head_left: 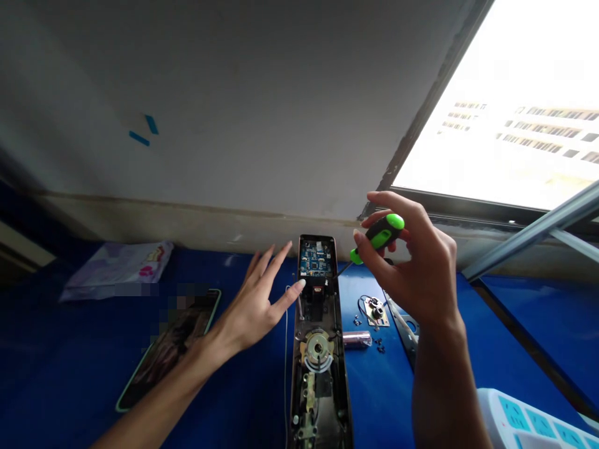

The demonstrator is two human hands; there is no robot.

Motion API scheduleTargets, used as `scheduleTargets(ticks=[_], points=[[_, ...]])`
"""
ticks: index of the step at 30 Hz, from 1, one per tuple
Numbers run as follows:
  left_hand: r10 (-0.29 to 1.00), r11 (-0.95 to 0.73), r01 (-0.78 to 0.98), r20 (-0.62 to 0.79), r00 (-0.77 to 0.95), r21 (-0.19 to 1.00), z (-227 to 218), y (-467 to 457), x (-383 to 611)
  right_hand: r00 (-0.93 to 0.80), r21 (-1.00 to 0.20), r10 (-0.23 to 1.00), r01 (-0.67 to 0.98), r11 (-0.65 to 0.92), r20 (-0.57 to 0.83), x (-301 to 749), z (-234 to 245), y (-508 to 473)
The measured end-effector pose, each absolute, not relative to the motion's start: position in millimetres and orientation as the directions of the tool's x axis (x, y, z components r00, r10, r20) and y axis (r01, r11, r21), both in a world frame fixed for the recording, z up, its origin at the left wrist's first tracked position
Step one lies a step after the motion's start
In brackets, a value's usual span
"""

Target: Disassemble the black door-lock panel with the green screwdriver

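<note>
A long, narrow dark housing, which looks like an opened electronic door lock, lies with its inside facing up. At its far end sits a blue circuit board, and a round metal part is fixed lower down. My right hand grips a green and black screwdriver by its handle. The shaft slants down left to the housing's right edge near the board; whether its tip touches a screw cannot be made out. My left hand is open, fingers spread, its thumb at the housing's left edge.
Right of the housing lie a small module with a cable, several small black screws and a pinkish cylinder. A phone and tissue pack lie left. A power strip and metal bar stand right.
</note>
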State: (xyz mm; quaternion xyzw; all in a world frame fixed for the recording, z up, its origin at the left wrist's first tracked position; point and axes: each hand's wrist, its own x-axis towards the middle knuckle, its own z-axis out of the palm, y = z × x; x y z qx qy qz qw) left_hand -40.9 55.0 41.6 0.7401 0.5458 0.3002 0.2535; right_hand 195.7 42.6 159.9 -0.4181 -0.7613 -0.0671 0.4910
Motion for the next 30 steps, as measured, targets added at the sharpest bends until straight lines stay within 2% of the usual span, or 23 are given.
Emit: scheduleTargets(ticks=[3, 6, 19, 30], points=[[0.915, -0.382, 0.473, 0.253, 0.314, 0.794, 40, 58, -24, -0.177, -0.312, 0.567, 0.686, 0.657, 0.804, 195, 158, 44], [0.9, -0.398, 0.368, 0.28, 0.332, 0.84, 38, 61, -13, -0.185, -0.307, 0.559, 0.678, 0.667, 0.808, 194, 156, 45], [0.885, -0.364, 0.327, 0.213, 0.415, 0.872, 35, 64, -11, -0.246, -0.27, 0.545, 0.665, 0.697, 0.801, 193, 152, 51], [0.891, -0.346, 0.35, 0.188, 0.412, 0.871, 35, 62, -10, -0.259, -0.264, 0.541, 0.659, 0.705, 0.8, 194, 151, 49]])
